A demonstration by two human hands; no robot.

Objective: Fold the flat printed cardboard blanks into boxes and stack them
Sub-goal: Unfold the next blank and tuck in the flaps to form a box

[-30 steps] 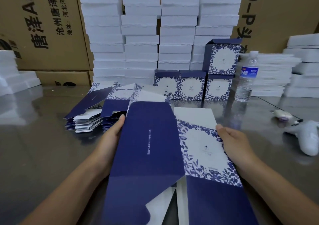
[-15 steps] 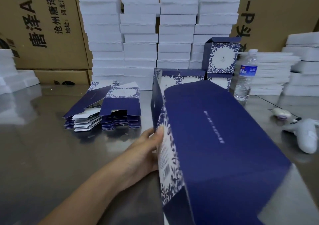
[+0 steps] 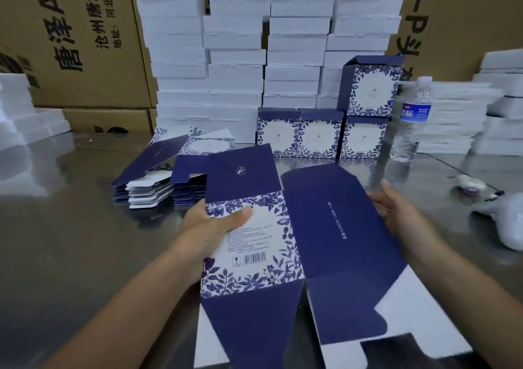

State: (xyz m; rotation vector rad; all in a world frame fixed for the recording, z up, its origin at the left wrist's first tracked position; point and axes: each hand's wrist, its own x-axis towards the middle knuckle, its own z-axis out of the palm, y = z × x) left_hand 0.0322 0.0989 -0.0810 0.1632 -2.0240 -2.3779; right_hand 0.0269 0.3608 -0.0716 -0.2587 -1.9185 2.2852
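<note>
Being held over the grey metal bench (image 3: 70,241), the navy-and-white floral cardboard blank (image 3: 334,227) is being pinched by the left grip (image 3: 215,227) and, seemingly, clasped at its blurred edge by the right grip (image 3: 396,207).

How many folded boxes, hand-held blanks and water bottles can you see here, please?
Folded blue-and-white floral cardboard boxes: 4
Half-opened blue-and-white cardboard blank, held: 1
Clear plastic water bottle: 1
Total: 6
</note>
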